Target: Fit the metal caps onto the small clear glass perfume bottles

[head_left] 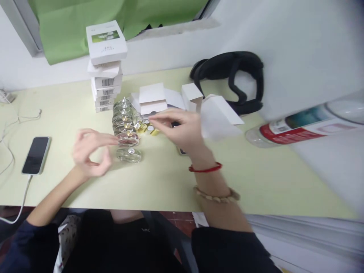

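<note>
Now the left hand, fingers loosely curled and holding nothing, is just left of the row of glass bottles, while the right hand hovers open over the gold caps.

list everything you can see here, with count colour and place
glass bottles: a row, count unclear, clear, table centre
caps: several, gold, right of the row
flat boxes: a stack, white, behind the row
open boxes: a few, white, mid table
phone: one, dark screen, left, cable plugged in
plastic bottle: one, clear, red label, lying at right
headband: one, black, far right
sheet: green, over window
table: pale yellow
left hand: beside nearest glass bottles
right hand: over caps, red cord and bead bracelet on wrist
</note>
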Tool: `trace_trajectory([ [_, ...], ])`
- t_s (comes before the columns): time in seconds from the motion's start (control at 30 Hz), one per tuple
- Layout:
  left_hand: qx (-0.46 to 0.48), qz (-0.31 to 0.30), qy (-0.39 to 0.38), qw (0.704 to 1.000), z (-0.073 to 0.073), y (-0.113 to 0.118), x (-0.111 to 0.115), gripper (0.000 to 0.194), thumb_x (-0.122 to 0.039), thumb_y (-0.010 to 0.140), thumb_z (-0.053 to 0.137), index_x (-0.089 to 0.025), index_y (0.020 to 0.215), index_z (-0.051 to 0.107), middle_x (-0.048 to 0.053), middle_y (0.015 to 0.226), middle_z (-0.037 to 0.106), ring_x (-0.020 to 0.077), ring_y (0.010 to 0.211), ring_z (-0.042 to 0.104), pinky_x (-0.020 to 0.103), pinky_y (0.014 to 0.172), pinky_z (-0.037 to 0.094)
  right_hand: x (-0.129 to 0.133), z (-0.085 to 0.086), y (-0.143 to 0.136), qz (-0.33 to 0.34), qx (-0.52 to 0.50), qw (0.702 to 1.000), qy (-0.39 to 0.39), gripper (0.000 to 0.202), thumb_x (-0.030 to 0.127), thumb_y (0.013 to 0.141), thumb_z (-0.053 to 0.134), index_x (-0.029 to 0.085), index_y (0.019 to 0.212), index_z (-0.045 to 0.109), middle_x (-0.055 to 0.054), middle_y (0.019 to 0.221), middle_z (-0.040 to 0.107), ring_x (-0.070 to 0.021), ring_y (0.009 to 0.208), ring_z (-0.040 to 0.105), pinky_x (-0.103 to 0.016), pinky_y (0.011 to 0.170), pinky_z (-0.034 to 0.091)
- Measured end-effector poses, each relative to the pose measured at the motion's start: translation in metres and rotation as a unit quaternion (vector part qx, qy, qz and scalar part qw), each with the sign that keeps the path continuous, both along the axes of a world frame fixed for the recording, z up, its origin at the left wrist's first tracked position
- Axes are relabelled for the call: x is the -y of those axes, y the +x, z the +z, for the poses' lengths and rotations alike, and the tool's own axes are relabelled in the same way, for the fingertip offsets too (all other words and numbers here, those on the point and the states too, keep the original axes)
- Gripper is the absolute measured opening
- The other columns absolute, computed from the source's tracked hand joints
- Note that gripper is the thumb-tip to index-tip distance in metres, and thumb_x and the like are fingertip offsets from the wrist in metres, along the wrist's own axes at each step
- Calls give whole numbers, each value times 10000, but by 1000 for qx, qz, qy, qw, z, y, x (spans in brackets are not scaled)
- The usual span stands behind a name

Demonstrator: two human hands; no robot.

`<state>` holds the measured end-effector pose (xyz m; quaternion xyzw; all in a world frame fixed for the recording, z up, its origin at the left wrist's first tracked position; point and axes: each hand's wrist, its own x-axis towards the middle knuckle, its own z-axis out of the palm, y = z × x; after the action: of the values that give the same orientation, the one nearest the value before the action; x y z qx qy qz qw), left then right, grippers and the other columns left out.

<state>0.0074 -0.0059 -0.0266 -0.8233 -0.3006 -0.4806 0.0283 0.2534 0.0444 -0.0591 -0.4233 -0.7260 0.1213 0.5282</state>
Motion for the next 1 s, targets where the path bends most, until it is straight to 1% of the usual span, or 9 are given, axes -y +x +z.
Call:
trace_trajectory([
  [0.07,-12,-40,16,999,-20,8,-10,119,-149,850,529,-164,929,617,-17,893,713,89,781,671,302,793,441,-5,-27,1,-6,34,996,-78,216,319,837,595,168,823,749,-44,871,706,-104,603,598,-236,543,468],
  [0.13,-30,-51,-15,998,-41,12,-17,132,-189,869,572,-161,991,616,-2,944,712,99,824,672,317,796,418,-6,-44,2,-42,99,986,-126,245,303,851,548,194,845,767,-29,950,710,-101,605,584,-243,572,437],
  [0.27,-50,-48,-77,995,-65,8,-19,143,-231,881,604,-166,1008,608,-5,949,700,117,809,608,319,727,381,-1,-52,-4,-102,141,966,-191,272,336,867,553,216,973,774,-28,900,710,-99,570,547,-238,588,377],
  [0.37,-51,-60,-93,993,-70,4,-16,171,-233,887,603,-156,1039,597,6,868,678,124,767,557,309,702,381,0,-52,-9,-110,190,939,-265,349,373,921,516,247,1176,718,-13,716,673,-129,609,576,-240,607,349],
  [0.43,-49,-67,-100,991,-72,3,-16,161,-245,901,600,-156,1035,589,7,831,660,123,750,545,300,687,380,-1,-53,-10,-112,251,913,-300,411,340,961,447,270,1322,633,-16,692,659,-138,600,562,-247,590,309],
  [0.6,-85,-102,-91,987,-77,2,-17,275,-341,900,631,-140,1076,563,12,784,634,122,694,532,275,615,383,-4,-52,-13,-147,389,857,-303,489,295,991,339,263,1449,509,-62,698,647,-147,548,465,-280,548,198],
  [0.73,-105,-106,-60,987,-80,4,-17,385,-425,877,643,-123,1096,547,35,816,643,133,697,549,264,600,435,-1,-54,-14,-146,391,873,-254,483,293,992,305,254,1382,586,-62,629,609,-130,513,397,-277,542,192],
  [0.83,-114,-101,-55,987,-81,6,-16,357,-378,865,611,-114,1093,534,41,792,622,138,685,543,254,587,457,1,-55,-13,-138,378,884,-237,460,282,976,333,259,1306,651,-60,628,614,-121,516,404,-268,538,197],
  [1.0,-115,-121,-80,983,-83,6,-15,314,-285,807,533,-126,1075,503,27,731,570,140,646,499,241,549,460,0,-56,-13,-148,395,863,-276,432,293,975,369,312,1305,647,-62,689,647,-140,568,474,-268,550,200],
])
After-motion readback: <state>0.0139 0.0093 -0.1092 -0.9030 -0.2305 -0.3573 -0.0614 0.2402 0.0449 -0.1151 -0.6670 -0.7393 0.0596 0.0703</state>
